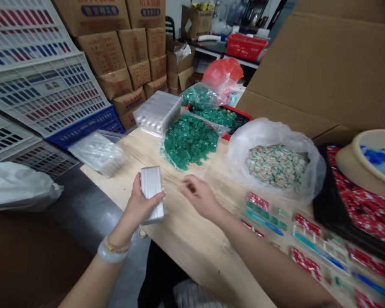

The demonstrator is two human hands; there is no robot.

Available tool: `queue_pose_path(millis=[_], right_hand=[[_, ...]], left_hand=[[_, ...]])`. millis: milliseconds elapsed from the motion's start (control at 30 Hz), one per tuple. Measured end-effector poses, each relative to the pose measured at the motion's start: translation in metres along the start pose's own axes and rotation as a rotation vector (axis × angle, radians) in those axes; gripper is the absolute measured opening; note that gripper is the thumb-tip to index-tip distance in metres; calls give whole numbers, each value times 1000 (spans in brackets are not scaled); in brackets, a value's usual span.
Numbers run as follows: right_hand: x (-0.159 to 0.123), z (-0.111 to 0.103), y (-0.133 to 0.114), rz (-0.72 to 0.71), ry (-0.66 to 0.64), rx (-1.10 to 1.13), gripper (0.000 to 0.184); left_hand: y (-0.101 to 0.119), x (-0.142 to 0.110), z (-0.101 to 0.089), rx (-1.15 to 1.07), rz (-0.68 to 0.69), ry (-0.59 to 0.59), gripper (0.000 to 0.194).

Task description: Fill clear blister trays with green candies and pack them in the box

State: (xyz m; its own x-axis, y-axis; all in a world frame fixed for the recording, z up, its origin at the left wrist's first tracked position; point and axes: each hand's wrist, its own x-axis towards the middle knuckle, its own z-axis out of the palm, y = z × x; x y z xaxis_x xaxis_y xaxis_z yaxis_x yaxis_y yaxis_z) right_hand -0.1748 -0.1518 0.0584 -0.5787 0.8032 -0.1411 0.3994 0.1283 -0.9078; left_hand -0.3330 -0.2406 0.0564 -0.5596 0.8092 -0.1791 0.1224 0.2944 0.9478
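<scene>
My left hand [141, 199] is closed around a stack of clear plastic trays [153, 188], held upright over the table's near edge with the thumb across its front. To the right, my right hand [200, 196] hovers over the wood, slightly blurred, its fingers loosely curled and apart with nothing visible in them. Just beyond it lies a heap of small green packets [189, 139] on an opened plastic bag. A larger block of stacked clear trays [158, 112] stands behind, and a bagged stack of trays [99, 152] lies at the table's left edge.
A white bag of small patterned packets [276, 164] sits at right, beside a cream tub [349, 158] and red packets [356, 205]. Filled trays with blue sticks [321, 246] cover the near right. Crates [48, 85] and cartons [105, 53] are stacked at left; a cardboard box [327, 64] rises behind.
</scene>
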Motion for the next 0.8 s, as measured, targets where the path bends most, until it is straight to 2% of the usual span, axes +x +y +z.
queue_pose_path(millis=[67, 100, 200, 367, 633, 800], right_hand=[[13, 33, -3, 59, -225, 483, 24], [17, 46, -2, 116, -297, 678, 28], [21, 63, 5, 249, -364, 995, 33], [24, 56, 11, 327, -413, 1070, 28], [25, 51, 10, 341, -448, 1064, 23], [31, 43, 3, 294, -502, 895, 21]], left_hand=[[-1, -2, -2, 3, -57, -39, 94], [-1, -3, -3, 4, -87, -65, 95], [0, -4, -6, -50, -121, -123, 96], [3, -2, -8, -168, -105, -141, 92], [-5, -2, -9, -158, -52, -188, 90], [-3, -1, -8, -145, -51, -207, 87]])
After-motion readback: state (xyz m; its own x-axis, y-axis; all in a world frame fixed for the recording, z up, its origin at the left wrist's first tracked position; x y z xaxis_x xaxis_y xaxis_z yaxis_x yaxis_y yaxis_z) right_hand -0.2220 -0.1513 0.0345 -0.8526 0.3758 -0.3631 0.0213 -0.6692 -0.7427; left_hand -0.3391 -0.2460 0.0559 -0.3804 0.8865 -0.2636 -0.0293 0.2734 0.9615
